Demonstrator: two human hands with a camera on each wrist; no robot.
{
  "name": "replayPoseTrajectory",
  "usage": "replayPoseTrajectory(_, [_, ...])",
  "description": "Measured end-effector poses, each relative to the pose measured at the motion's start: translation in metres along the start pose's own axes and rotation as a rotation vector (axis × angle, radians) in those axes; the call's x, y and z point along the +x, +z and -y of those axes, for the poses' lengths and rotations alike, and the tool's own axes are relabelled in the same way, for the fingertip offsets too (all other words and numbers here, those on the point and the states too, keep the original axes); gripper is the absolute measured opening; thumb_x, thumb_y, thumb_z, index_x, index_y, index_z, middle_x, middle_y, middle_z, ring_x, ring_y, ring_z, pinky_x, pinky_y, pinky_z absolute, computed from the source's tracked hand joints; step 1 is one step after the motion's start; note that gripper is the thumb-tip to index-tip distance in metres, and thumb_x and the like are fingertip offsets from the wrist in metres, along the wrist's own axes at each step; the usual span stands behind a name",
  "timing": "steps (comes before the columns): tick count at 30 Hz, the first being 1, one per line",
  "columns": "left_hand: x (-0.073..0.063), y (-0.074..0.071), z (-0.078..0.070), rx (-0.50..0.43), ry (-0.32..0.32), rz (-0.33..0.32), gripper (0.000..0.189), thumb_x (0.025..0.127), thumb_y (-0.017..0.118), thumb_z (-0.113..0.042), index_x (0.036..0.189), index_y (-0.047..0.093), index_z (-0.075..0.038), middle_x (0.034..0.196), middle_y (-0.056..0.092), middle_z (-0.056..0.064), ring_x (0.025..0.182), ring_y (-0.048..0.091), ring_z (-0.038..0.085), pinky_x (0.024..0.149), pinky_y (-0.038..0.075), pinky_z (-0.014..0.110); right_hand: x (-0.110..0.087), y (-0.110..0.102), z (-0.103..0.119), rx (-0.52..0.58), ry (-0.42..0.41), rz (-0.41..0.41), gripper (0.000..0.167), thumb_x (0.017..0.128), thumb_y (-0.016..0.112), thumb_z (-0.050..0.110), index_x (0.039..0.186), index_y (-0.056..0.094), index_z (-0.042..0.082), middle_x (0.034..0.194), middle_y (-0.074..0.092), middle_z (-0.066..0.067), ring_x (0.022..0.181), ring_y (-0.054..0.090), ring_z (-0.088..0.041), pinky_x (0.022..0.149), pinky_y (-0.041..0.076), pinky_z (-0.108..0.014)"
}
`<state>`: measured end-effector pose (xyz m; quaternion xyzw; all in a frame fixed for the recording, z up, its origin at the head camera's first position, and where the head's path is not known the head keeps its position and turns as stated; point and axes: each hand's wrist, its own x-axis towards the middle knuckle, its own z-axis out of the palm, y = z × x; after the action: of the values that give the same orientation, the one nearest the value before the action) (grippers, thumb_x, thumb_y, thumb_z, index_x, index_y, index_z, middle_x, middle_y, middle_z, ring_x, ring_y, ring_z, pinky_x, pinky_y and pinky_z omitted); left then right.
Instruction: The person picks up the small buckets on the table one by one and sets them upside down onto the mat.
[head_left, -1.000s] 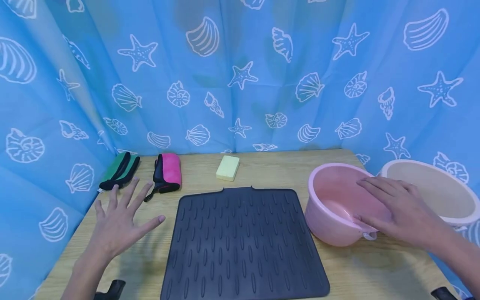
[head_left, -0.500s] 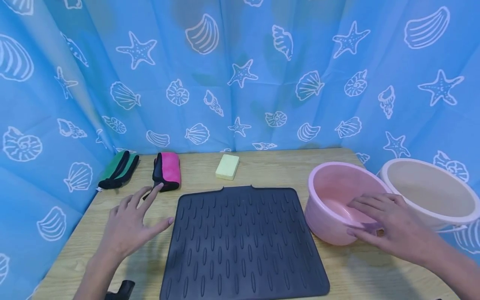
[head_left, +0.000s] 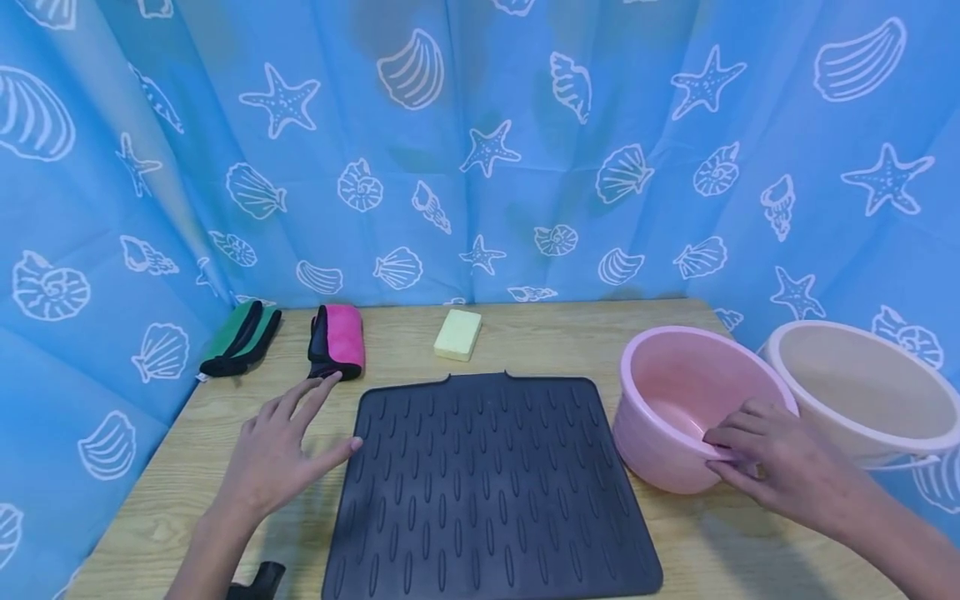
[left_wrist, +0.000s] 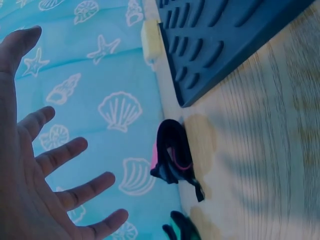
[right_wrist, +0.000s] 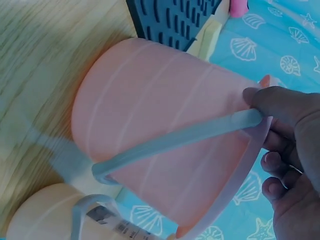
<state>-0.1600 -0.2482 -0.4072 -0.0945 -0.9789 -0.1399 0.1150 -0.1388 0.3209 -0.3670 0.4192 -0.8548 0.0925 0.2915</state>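
Note:
My right hand pinches the near rim of a pink bucket, thumb outside and fingers over the inside edge. The bucket stands on the table, to the right of a dark ridged mat. A pale handle runs along its outer side in the right wrist view, one end close to my thumb. My left hand hovers left of the mat with fingers spread, holding nothing. Just beyond its fingertips in the head view lies a folded pink-and-black cloth.
A cream bucket stands right of the pink one. At the back of the wooden table are a pale yellow sponge and a folded green-and-black cloth. A blue shell-print curtain borders the table. A black tubular object shows at the bottom edge.
My right hand has come down and in from above the pink bucket, and its fingers have curled onto the rim. The left hand has drifted right, toward the mat.

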Motion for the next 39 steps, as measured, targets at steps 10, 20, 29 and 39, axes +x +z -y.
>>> replayPoseTrajectory(10, [0.003,0.005,-0.010,-0.103,0.052,-0.020,0.087,0.086,0.061,-0.070,0.159,0.026,-0.037,0.154,0.038,0.010,0.133,0.038,0.046,0.095,0.031,0.073,0.003,-0.001,0.000,-0.058,-0.025,-0.087,0.054,0.106,0.035,0.045,0.074,0.066,0.016,0.071,0.053,0.011,0.064,0.043,-0.003,0.053,0.039,-0.016])
replayPoseTrajectory(20, [0.004,0.010,-0.016,-0.159,0.002,0.009,0.090,0.085,0.063,-0.070,0.159,0.025,-0.036,0.152,0.038,0.014,0.135,0.040,0.042,0.097,0.037,0.071,0.021,-0.020,0.009,-0.105,0.075,-0.212,0.055,0.103,0.042,0.053,0.076,0.068,0.013,0.071,0.052,0.013,0.057,0.041,0.001,0.048,0.035,-0.014])
replayPoseTrajectory(29, [0.005,0.012,-0.019,-0.181,-0.002,-0.007,0.090,0.084,0.064,-0.069,0.158,0.026,-0.036,0.154,0.037,0.013,0.136,0.039,0.041,0.097,0.038,0.070,0.036,-0.026,0.016,-0.001,0.150,-0.262,0.050,0.100,0.051,0.051,0.081,0.074,0.010,0.072,0.055,0.014,0.065,0.040,0.008,0.051,0.036,-0.009])
replayPoseTrajectory(39, [0.005,0.012,-0.024,-0.226,-0.010,0.001,0.089,0.084,0.063,-0.070,0.158,0.026,-0.038,0.156,0.035,0.011,0.139,0.036,0.038,0.099,0.036,0.071,0.055,-0.025,0.029,0.060,0.194,-0.314,0.049,0.099,0.054,0.051,0.080,0.073,0.010,0.070,0.052,0.014,0.064,0.039,0.007,0.053,0.032,-0.008])
